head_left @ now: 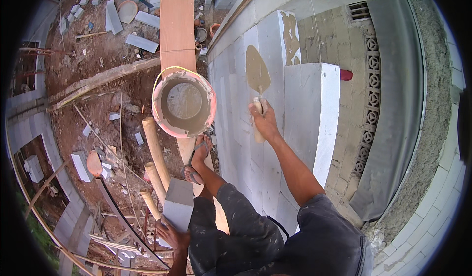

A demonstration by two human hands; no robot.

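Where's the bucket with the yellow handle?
In the head view, the bucket is left of the middle, on the wooden plank, just beyond the sandalled foot.

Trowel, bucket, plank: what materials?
Trowel: probably metal, thin and flat, finish hidden under mortar-like smears; its handle pale, smooth, likely wood.
Bucket: likely plastic, dull pink, grey-caked inside.
Plank: apparently wood, flat, reddish-brown, straight-sided.

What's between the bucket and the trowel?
Head view: between bucket and trowel, just a stretch of grey block wall; no loose item shows there.
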